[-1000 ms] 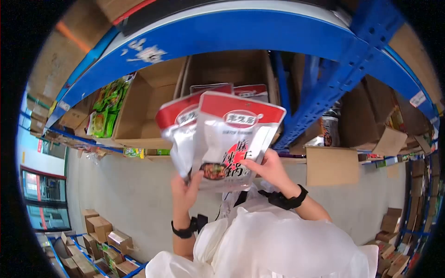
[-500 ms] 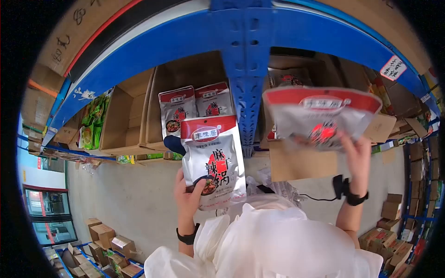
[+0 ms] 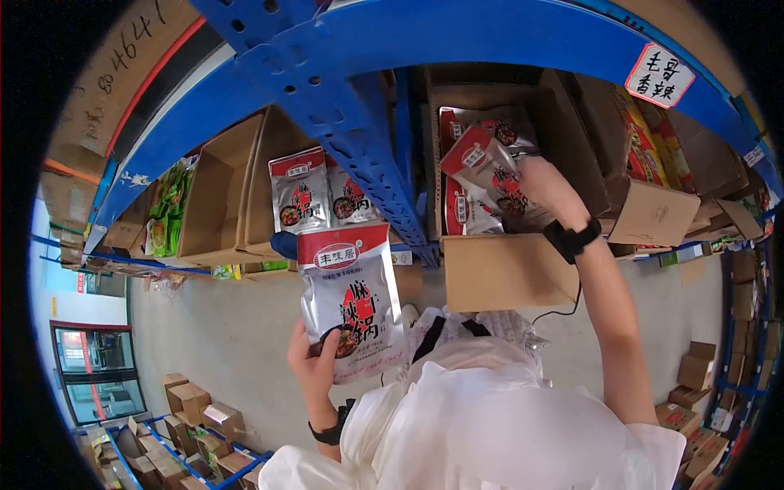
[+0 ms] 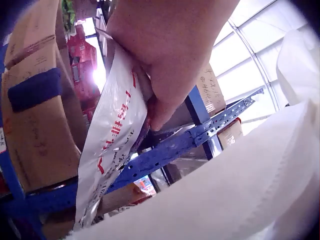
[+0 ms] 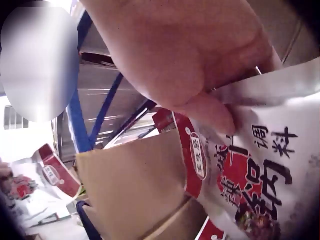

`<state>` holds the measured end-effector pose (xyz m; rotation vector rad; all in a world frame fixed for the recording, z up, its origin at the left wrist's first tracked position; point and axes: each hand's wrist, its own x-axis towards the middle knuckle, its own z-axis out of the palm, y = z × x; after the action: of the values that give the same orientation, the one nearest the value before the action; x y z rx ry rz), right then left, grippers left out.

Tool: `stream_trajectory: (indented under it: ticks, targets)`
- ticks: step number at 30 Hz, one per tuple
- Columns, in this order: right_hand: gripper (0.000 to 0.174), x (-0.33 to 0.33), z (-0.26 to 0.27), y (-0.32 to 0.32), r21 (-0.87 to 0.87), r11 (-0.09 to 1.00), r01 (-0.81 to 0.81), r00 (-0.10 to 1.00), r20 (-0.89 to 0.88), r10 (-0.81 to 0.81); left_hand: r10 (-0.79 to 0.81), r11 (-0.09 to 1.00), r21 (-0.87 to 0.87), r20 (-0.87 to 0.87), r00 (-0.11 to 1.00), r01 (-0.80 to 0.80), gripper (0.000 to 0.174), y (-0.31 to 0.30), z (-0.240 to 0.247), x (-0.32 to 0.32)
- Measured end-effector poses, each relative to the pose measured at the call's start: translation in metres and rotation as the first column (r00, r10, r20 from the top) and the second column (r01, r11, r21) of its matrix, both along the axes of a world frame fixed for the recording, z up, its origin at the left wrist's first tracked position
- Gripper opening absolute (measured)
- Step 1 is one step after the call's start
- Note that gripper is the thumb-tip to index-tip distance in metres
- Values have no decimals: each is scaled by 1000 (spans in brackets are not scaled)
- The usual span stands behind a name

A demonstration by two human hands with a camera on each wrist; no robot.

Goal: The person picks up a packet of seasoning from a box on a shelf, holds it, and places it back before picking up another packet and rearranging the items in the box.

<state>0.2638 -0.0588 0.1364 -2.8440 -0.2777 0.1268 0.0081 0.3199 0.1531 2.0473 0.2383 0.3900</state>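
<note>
My left hand (image 3: 314, 363) holds a silver-and-red seasoning pouch (image 3: 384, 282) upright by its lower left corner, thumb across the front. The left wrist view shows this pouch (image 4: 107, 130) edge-on beneath the hand. My right hand (image 3: 552, 192) reaches into an open carton (image 3: 510, 273) on the right and grips a matching pouch (image 3: 478, 159), which leans at a tilt over other pouches there. Up close in the right wrist view, the thumb lies across the front of that pouch (image 5: 260, 140); the other fingers are hidden behind it.
Two more such pouches (image 3: 299, 192) stand in a carton left of the blue shelf upright (image 3: 343, 131). Green packets (image 3: 169, 208) fill a box farther left. A blue shelf beam (image 3: 490, 37) crosses above the cartons. One carton flap (image 3: 657, 214) sticks out at the right.
The right hand has parted from the left, carrying one pouch rightward and down into the right carton. The left hand keeps its pouch, slightly lower now. The head view has turned right.
</note>
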Motion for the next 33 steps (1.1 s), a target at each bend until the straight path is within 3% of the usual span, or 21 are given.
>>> stream_trajectory:
  ticks: [2, 6, 9, 12, 13, 14, 16, 17, 20, 21, 24, 27, 30, 31, 33]
  targets:
    - [18, 13, -12, -4, 27, 999, -32, 999, -19, 32, -31, 992, 125, 29, 999, 27, 19, -9, 12, -9]
    - [19, 38, -18, -16, 11, 993, -116, 988, -100, 117, 109, 994, -2, -3, 994, -109, 18, -30, 17, -23]
    - [22, 63, -19, -19, -123, 939, -322, 922, -268, 281, 154, 988, -33, 7, 988, -153, 18, -41, 16, -28]
    - [26, 93, -59, -17, -114, 807, -580, 792, -309, 526, 173, 982, -72, 5, 985, -172, 18, -49, 17, -30]
    - [30, 91, -74, -13, 33, 861, -507, 833, -237, 499, 171, 982, -86, 9, 985, -170, 18, -52, 20, -30]
    - [35, 99, -98, 2, -18, 927, -376, 865, -366, 344, 169, 981, -100, 14, 985, -167, 18, -54, 21, -29]
    - [45, 86, -102, 12, 36, 965, -262, 927, -270, 261, 167, 982, -100, 40, 985, -162, 17, -56, 20, -29]
    - [59, 98, -126, 10, 14, 942, -335, 914, -239, 329, 168, 982, -101, 51, 985, -162, 17, -58, 19, -30]
    - [67, 95, -130, 10, 24, 894, -448, 825, -374, 424, 240, 954, -191, 20, 971, -232, 17, -64, 17, -36]
    - [80, 92, -135, 10, 37, 900, -434, 834, -360, 418, 231, 957, -186, 12, 973, -225, 17, -64, 17, -36]
    - [90, 78, -140, 10, 57, 874, -483, 822, -313, 475, 209, 956, -213, 9, 978, -202, 18, -69, 24, -38]
    - [95, 50, -120, 23, -126, 853, -506, 814, -399, 423, 192, 944, -287, 67, 979, -165, 18, -84, 30, -28]
    - [94, 39, -132, 19, -73, 902, -425, 861, -340, 378, 164, 937, -328, 100, 981, -123, 17, -100, 31, -17]
    - [85, 27, -100, 18, -72, 905, -419, 859, -355, 369, 158, 925, -361, 93, 983, -115, 17, -104, 30, -13]
    - [76, 38, -93, 13, 147, 854, -500, 781, -350, 518, 130, 925, -373, 132, 983, -72, 20, -109, 26, 0]
